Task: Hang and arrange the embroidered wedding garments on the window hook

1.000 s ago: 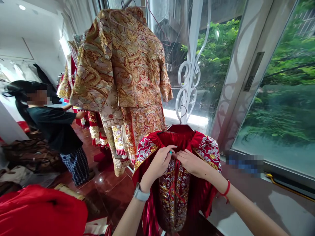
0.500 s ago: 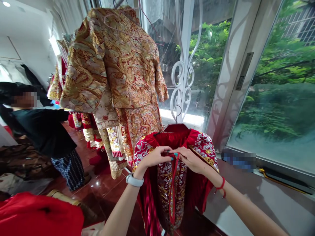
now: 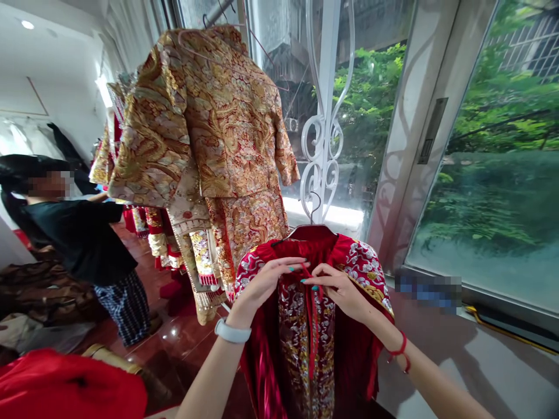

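Observation:
A red embroidered jacket (image 3: 371, 273) with silver and gold thread hangs on a dark hanger (image 3: 312, 230) before me. Inside its open front hangs an embroidered panel (image 3: 301, 343). Thin red ties (image 3: 312, 337) dangle down the panel's middle from between my fingers. My left hand (image 3: 273, 279) is at the panel's top, its fingertips pressed around the red tie. Close beside it, my right hand (image 3: 340, 288) pinches the same red tie between thumb and forefinger. The exact shape of the tie between the fingertips is hard to make out.
Gold brocade garments (image 3: 231, 116) hang on a rack to the left. A person (image 3: 78, 238) in a dark top stands further left by more garments. Red cloth (image 3: 70, 387) lies at lower left. A window (image 3: 480, 192) with a sill is on the right.
My fingers have shifted around the tie, and my right hand now pinches it with bent fingers. The view has tilted slightly upward. The other person's head and arm have moved a little.

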The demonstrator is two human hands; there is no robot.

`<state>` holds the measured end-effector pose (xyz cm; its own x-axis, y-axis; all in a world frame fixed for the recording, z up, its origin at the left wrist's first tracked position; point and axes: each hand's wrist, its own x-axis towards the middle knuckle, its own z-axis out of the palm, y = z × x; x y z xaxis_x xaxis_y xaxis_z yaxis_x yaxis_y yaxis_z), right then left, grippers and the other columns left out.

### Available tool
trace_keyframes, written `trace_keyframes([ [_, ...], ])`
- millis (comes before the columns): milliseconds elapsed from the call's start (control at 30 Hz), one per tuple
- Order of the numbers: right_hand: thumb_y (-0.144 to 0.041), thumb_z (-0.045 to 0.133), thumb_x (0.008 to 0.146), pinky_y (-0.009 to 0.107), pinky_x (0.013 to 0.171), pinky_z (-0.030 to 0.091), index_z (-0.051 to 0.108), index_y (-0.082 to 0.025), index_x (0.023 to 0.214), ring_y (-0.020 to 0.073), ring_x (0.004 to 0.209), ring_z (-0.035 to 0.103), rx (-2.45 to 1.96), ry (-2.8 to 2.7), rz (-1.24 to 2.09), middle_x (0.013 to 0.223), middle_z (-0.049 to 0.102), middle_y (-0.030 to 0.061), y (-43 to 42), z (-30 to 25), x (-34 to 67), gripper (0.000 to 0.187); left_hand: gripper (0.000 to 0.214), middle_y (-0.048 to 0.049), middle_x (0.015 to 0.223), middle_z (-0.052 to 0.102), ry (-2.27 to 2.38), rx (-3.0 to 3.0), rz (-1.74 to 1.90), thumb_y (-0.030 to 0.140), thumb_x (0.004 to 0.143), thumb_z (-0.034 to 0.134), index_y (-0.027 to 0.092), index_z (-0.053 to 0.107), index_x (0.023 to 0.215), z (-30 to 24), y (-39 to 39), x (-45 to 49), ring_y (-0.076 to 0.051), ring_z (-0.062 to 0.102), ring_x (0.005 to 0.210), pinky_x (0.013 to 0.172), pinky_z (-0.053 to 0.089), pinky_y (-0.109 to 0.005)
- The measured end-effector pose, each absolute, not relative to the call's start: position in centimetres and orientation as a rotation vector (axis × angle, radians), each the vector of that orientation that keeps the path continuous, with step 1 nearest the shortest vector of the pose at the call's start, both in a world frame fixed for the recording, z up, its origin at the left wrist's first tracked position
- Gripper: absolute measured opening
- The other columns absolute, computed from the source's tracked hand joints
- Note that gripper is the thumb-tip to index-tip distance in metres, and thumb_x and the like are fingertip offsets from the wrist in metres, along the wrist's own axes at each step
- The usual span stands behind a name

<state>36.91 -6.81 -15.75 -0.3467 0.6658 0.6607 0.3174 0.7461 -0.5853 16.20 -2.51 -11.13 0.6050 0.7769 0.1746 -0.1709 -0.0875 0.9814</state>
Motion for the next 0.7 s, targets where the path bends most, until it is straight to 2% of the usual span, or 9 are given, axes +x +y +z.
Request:
trace_keyframes([
  [133, -0.011, 0.042, 0.093, 0.032, 0.08, 0.047, 0.075, -0.026, 0.096, 0.0179, 0.089, 0.057, -0.791, -1.928, 0.432, 0.09, 0.059, 0.0046, -6.9, -17.3, 36.7, 0.036, 0.03, -0.0053, 0.099, 0.073, 0.374, 0.949, 1.202, 0.018, 0.074, 0.066, 0.017, 0.073, 0.104, -11.4, -4.0, 15.2, -0.019, 0.064, 0.1, 0.096, 0.047, -0.031],
  [233, -0.022, 0.045, 0.097, 0.036, 0.092, 0.044, 0.071, -0.025, 0.095, 0.0199, 0.099, 0.056, -0.812, -1.913, 0.48, 0.1, 0.059, 0.006, -7.5, -17.6, 36.7, 0.026, 0.027, -0.0014, 0.089, 0.07, 0.331, 0.751, 1.39, 0.022, 0.081, 0.064, 0.02, 0.069, 0.107, -11.6, -5.2, 12.6, -0.016, 0.066, 0.088, 0.089, 0.054, -0.033],
  [333, -0.037, 0.046, 0.098, 0.039, 0.101, 0.038, 0.069, -0.025, 0.089, 0.0227, 0.111, 0.051, -0.823, -1.785, 0.497, 0.113, 0.056, 0.0074, -8.3, -18.2, 36.9, 0.027, 0.028, 0.0036, 0.081, 0.065, 0.421, 0.709, 1.653, 0.018, 0.08, 0.065, 0.023, 0.067, 0.108, -12.6, -6.3, 9.0, -0.011, 0.062, 0.073, 0.076, 0.057, -0.027],
  [400, -0.044, 0.047, 0.097, 0.039, 0.102, 0.037, 0.068, -0.024, 0.084, 0.0239, 0.113, 0.05, -0.836, -1.637, 0.507, 0.114, 0.055, 0.0078, -8.6, -19.1, 37.2, 0.032, 0.033, 0.0054, 0.08, 0.064, 0.501, 0.673, 1.839, 0.016, 0.077, 0.068, 0.025, 0.066, 0.108, -13.9, -7.0, 6.7, -0.009, 0.06, 0.068, 0.067, 0.056, -0.022],
  [467, -0.049, 0.048, 0.095, 0.037, 0.095, 0.042, 0.066, -0.022, 0.078, 0.023, 0.104, 0.055, -0.848, -1.494, 0.593, 0.106, 0.058, 0.0081, -8.5, -20.2, 37.8, 0.037, 0.036, 0.0063, 0.079, 0.063, 0.586, 0.639, 1.929, 0.016, 0.073, 0.072, 0.026, 0.065, 0.107, -15.3, -7.5, 4.7, -0.009, 0.058, 0.065, 0.061, 0.054, -0.022],
  [533, -0.055, 0.051, 0.092, 0.034, 0.081, 0.048, 0.063, -0.021, 0.072, 0.0204, 0.085, 0.058, -0.854, -1.313, 0.749, 0.088, 0.06, 0.0065, -8.3, -20.9, 38.8, 0.041, 0.035, 0.0072, 0.076, 0.062, 0.655, 0.6, 1.943, 0.016, 0.07, 0.074, 0.026, 0.065, 0.103, -16.5, -7.5, 3.1, -0.009, 0.054, 0.059, 0.058, 0.053, -0.022],
  [600, -0.06, 0.062, 0.084, 0.031, 0.066, 0.049, 0.058, -0.021, 0.066, 0.0172, 0.067, 0.056, -0.859, -1.069, 0.855, 0.072, 0.058, 0.0028, -7.8, -21.1, 40.0, 0.042, 0.033, 0.0086, 0.073, 0.06, 0.682, 0.539, 1.97, 0.013, 0.069, 0.074, 0.026, 0.065, 0.098, -17.6, -6.9, 1.6, -0.006, 0.047, 0.052, 0.055, 0.05, -0.02],
  [700, -0.059, 0.079, 0.066, 0.026, 0.052, 0.046, 0.056, -0.021, 0.063, 0.013, 0.055, 0.052, -0.837, -0.749, 0.843, 0.063, 0.055, -0.0014, -7.1, -20.6, 41.5, 0.044, 0.035, 0.0098, 0.068, 0.056, 0.698, 0.454, 2.045, 0.009, 0.066, 0.07, 0.026, 0.063, 0.096, -19.2, -5.2, 0.0, -0.004, 0.04, 0.047, 0.052, 0.046, -0.017],
])
